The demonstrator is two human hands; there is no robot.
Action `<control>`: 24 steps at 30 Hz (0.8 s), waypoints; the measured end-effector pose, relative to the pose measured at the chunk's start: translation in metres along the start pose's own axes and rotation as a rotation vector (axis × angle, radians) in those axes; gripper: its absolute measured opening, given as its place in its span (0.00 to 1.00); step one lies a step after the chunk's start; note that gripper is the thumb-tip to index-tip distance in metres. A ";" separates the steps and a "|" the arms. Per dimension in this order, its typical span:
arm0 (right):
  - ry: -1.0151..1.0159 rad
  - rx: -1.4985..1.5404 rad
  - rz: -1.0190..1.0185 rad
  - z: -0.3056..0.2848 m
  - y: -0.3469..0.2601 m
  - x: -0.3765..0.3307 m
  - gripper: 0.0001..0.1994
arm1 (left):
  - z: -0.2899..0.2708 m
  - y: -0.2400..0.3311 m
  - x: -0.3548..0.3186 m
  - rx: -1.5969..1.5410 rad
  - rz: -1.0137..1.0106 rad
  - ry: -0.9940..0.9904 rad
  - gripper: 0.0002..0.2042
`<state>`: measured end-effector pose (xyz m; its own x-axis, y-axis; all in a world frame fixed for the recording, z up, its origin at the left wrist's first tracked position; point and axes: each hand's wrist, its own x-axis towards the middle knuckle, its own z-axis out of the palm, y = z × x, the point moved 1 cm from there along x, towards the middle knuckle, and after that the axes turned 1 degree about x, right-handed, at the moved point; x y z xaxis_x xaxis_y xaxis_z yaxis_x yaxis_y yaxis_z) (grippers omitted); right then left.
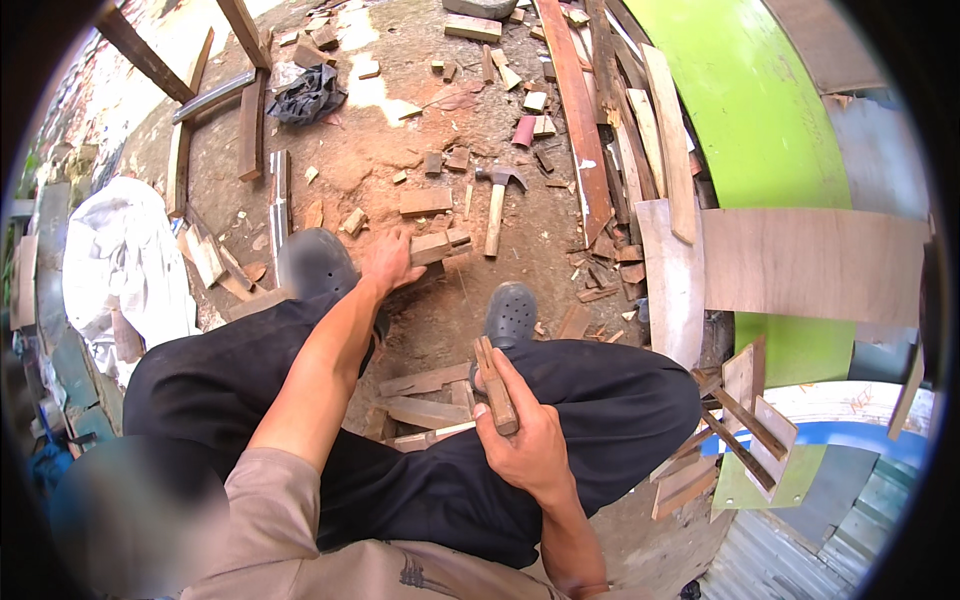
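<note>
My left hand reaches out between my feet, its fingers closed on the left end of a small wooden block. That block lies low, close to the ground, and another bit of wood is at its far end. Close to my right thigh, my right hand grips a short wooden piece with a groove or slot in its upper end. A claw hammer with a wooden handle rests on the ground beyond my left hand. A flat wooden block lies left of the hammer.
Offcuts and chips are scattered over the dirt ground. Long boards are stacked at the right beside a green panel. A white sack and a wooden frame stand left. Wood scraps lie between my legs.
</note>
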<state>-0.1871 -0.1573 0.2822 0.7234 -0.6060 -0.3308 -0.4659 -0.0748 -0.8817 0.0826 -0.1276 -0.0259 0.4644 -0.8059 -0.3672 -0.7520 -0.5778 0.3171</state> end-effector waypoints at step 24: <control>-0.045 -0.011 0.118 -0.009 -0.021 0.044 0.29 | 0.002 -0.011 0.013 0.172 0.094 -0.119 0.29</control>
<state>-0.1502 -0.1891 0.2891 0.6848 -0.5753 -0.4473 -0.5549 -0.0139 -0.8318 0.0962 -0.1314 -0.0359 0.3375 -0.8284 -0.4470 -0.8630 -0.4620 0.2045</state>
